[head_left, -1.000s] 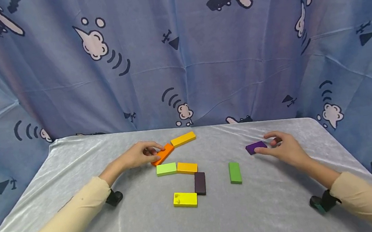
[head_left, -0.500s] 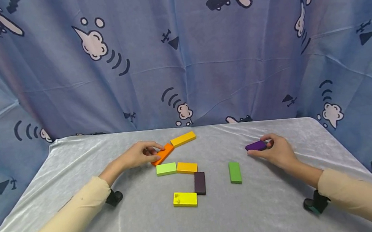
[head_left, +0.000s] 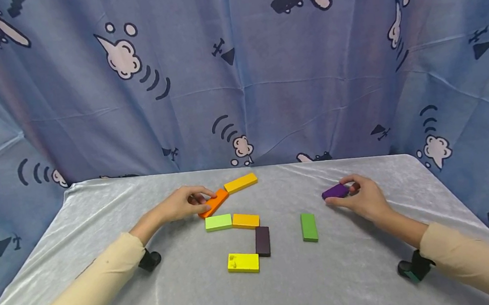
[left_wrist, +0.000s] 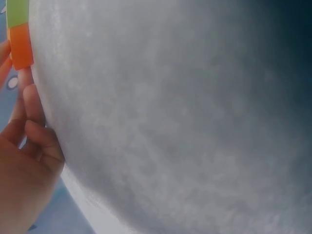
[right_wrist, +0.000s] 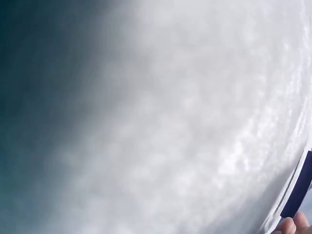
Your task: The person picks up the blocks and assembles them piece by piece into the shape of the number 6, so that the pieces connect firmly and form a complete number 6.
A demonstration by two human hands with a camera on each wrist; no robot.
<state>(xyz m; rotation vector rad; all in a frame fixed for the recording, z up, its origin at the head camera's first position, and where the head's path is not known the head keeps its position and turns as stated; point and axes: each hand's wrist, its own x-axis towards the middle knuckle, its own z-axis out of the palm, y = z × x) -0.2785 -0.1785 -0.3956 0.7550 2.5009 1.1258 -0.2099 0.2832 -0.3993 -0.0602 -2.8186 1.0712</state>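
Observation:
At the back left of the table, my left hand (head_left: 184, 203) pinches an orange block (head_left: 216, 202) between thumb and fingers. One end of that block meets a yellow-orange block (head_left: 241, 183) lying behind it. In the left wrist view the orange block (left_wrist: 21, 47) shows at the fingertips, with a light green block (left_wrist: 17, 12) beyond it. My right hand (head_left: 365, 198) grips a purple block (head_left: 336, 191) at the right, thumb on the near side and fingers on the far side. Only the fingertips (right_wrist: 287, 224) and part of the purple block (right_wrist: 298, 187) show in the right wrist view.
Just in front of the left hand, a light green block (head_left: 218, 222), an amber block (head_left: 246, 220), a dark plum block (head_left: 262, 241) and a marked yellow block (head_left: 243, 263) form a bent chain. A green block (head_left: 309, 227) lies alone on the grey cloth (head_left: 189, 299). A blue curtain (head_left: 201, 87) hangs behind.
My right hand has moved left and its fingers have closed on the purple block, which has turned slightly. The left hand and the other blocks have stayed in place.

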